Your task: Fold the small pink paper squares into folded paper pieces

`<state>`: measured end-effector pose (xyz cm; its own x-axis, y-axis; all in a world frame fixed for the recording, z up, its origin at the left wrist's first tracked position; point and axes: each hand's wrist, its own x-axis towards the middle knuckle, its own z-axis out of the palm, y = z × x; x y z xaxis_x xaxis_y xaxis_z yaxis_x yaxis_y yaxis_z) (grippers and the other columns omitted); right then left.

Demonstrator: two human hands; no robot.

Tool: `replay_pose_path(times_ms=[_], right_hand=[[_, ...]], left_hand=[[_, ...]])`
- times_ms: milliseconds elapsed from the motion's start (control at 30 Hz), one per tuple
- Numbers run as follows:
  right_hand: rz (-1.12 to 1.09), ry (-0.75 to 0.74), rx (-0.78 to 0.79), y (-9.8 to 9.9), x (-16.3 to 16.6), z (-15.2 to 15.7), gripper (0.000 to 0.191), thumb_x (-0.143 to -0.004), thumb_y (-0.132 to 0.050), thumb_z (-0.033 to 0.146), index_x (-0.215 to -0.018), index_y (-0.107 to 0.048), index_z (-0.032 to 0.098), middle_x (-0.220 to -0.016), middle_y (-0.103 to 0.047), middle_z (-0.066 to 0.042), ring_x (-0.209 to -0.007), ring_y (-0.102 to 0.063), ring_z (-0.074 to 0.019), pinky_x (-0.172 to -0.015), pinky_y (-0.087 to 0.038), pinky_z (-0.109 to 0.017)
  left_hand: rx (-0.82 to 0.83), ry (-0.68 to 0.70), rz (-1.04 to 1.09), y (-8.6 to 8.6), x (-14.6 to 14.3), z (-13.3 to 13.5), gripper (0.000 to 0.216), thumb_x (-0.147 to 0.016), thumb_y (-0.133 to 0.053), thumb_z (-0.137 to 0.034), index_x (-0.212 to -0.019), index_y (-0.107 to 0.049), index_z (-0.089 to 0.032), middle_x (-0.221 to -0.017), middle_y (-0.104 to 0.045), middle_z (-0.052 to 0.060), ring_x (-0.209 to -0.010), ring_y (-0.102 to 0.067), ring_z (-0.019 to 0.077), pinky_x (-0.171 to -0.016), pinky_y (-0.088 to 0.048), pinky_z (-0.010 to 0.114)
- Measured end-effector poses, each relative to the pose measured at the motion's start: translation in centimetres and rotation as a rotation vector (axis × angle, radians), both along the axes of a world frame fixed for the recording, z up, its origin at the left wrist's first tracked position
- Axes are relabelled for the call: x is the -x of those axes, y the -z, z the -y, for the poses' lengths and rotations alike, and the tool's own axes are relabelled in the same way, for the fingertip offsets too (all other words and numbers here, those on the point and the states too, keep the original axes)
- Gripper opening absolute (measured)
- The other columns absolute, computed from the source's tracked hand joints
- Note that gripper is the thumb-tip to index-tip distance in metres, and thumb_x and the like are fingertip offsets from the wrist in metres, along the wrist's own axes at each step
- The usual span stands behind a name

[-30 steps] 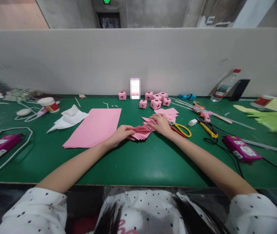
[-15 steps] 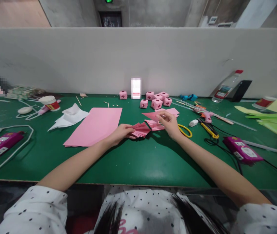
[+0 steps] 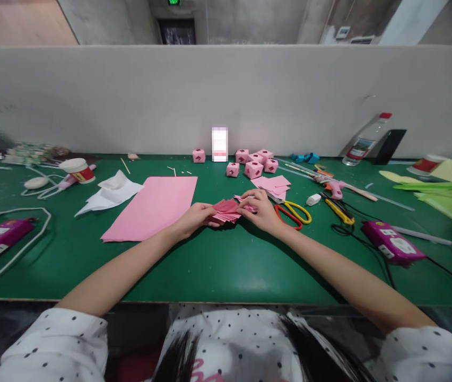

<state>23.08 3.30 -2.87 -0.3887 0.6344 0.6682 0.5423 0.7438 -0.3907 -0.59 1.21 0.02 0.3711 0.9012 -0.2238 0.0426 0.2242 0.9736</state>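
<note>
Fanned pink stack (image 3: 226, 210) is lying between the hands, just above or on the green table (image 3: 226, 265); cannot tell which. Clock with 12 pointing away from wearer: stack is sitting at 3 o'clock from the left hand (image 3: 194, 218), 9 o'clock from the right hand (image 3: 261, 211). Long axis is running roughly 9 to 3, right end tipping slightly toward 2. Neither hand is clearly nearer; both are touching, one at each end.

Left thumb and fingers are pinching the 9 o'clock end. Right fingers are curling over the 3 o'clock end, tips on paper; cannot tell whether they are gripping or just resting.

Stack is looking thin-leaved and loose: many small paper pieces, edges splaying unevenly toward 5 and 6 o'clock, deeper pink on the upper face, paler along the fringe. Piece count not readable; right end is partly hiding behind fingers.

Around it: large pink sheet (image 3: 152, 208) is lying at 9 o'clock, beyond the left fingertips; loose pink pieces (image 3: 276, 183) at 1 from the right hand; scissors (image 3: 286, 203) at 3, red and yellow handles showing; pink boxes (image 3: 254, 170) clustering near 12 to 1.
</note>
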Motion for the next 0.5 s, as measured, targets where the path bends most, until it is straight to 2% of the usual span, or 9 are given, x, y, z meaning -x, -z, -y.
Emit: replay_pose_path(times_ms=[167,267,367,500], right_hand=[[-0.034,0.059,0.038,0.07,0.35,-0.01,0.012,-0.084,-0.07,0.032,-0.087,-0.063,0.023,-0.104,-0.061,-0.008,-0.105,-0.052,-0.0265,-0.095,-0.042,-0.048],[-0.046,0.055,0.034,-0.1,0.7,0.22,0.014,-0.083,-0.07,0.03,-0.082,-0.058,0.022,-0.103,-0.059,-0.008,-0.104,-0.052,-0.0266,-0.093,-0.043,-0.046],[-0.019,0.057,0.006,-0.28,0.96,0.56,0.015,-0.082,-0.069,0.025,-0.073,-0.058,0.022,-0.112,-0.057,-0.009,-0.112,-0.049,-0.0278,-0.098,-0.04,-0.048],[0.007,0.061,-0.033,-0.41,0.95,0.86,0.005,-0.082,-0.071,0.027,-0.08,-0.067,0.024,-0.128,-0.054,-0.007,-0.123,-0.043,-0.0294,-0.106,-0.035,-0.052]], left_hand=[[-0.011,0.033,-0.014,0.19,0.15,-0.1,0.021,-0.079,-0.061,-0.023,-0.088,-0.074,-0.009,-0.096,-0.075,0.012,-0.081,-0.07,0.0172,-0.074,-0.055,0.026],[-0.034,0.039,-0.03,0.05,0.16,0.03,0.021,-0.077,-0.065,-0.025,-0.085,-0.074,-0.008,-0.093,-0.074,0.013,-0.081,-0.069,0.0174,-0.075,-0.055,0.027],[-0.038,0.053,-0.025,-0.11,0.14,0.18,0.026,-0.074,-0.072,-0.029,-0.088,-0.074,-0.007,-0.094,-0.074,0.014,-0.081,-0.068,0.0173,-0.077,-0.055,0.028],[-0.042,0.054,-0.051,0.0,0.11,0.19,0.039,-0.072,-0.077,-0.035,-0.1,-0.073,-0.007,-0.099,-0.074,0.014,-0.079,-0.068,0.0163,-0.073,-0.054,0.027]])
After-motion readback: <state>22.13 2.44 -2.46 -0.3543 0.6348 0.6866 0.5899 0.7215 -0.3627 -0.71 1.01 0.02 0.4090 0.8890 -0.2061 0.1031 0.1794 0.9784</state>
